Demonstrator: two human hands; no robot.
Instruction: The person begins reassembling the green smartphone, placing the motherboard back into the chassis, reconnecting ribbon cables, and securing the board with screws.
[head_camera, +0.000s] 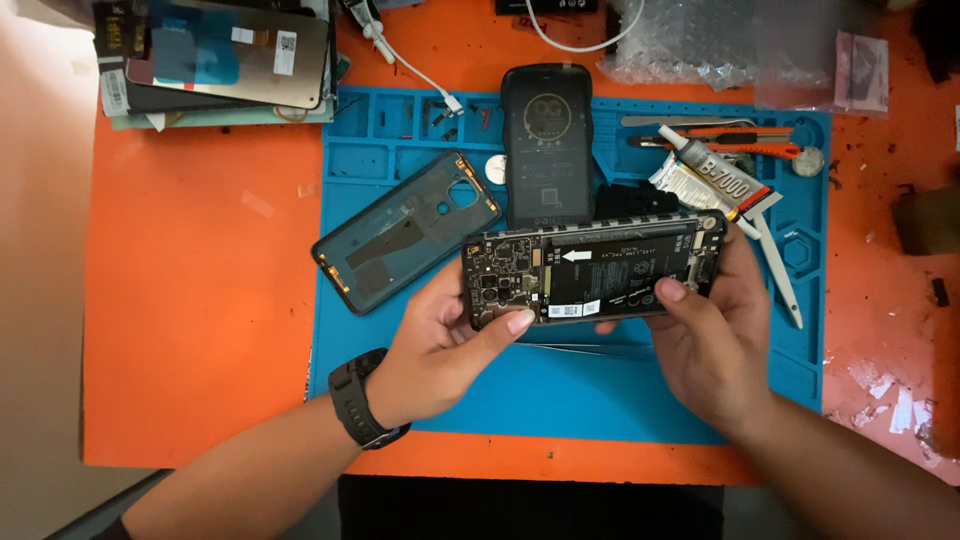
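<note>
An opened phone (590, 268) with its back removed, black battery and circuit board showing, is held level above the blue repair mat (560, 390). My left hand (440, 345) grips its left end, thumb on the lower edge. My right hand (705, 340) holds the right end, thumb resting on the battery. The phone's removed back cover (405, 230) lies inside-up on the mat to the left. A second dark phone (547, 145) lies upright behind the held one.
A glue tube (715, 180), a craft knife (730, 150) and metal tools sit at the mat's right. Tweezers (580, 349) lie under my hands. Stacked phone screens (225, 55) rest at the back left. Bubble wrap (690, 40) and a white cable (400, 55) lie behind.
</note>
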